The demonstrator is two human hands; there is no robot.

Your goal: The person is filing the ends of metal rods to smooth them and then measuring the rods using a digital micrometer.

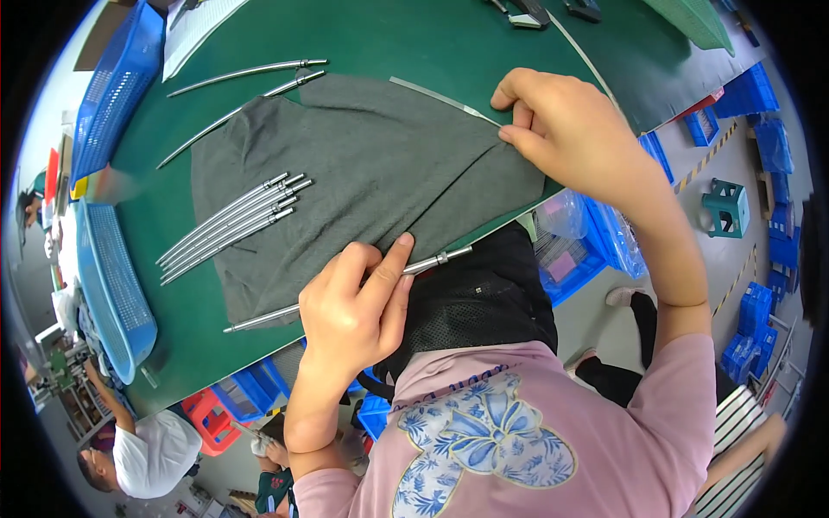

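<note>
My left hand [354,302] is closed round a slim silver metal rod [324,309] with a stepped, collared end [442,258], held level near the table's front edge. To the right, my right hand [570,129] has thumb and forefinger pinched together at the far edge of a dark grey cloth [345,129]. A thin flat metal strip [436,93] ends at those fingertips; whether they hold it or the cloth I cannot make out. From there a dark straight line, perhaps a fold, runs toward my left forefinger. Several similar rods [229,220] lie side by side on the cloth's left part.
Two more rods, one on the green table [363,34] and another rod [242,112] partly on the cloth, lie farther back. Blue perforated baskets [117,293] line the left edge. A dark hand tool [527,15] sits at the back. Other people [160,453] are beyond the table.
</note>
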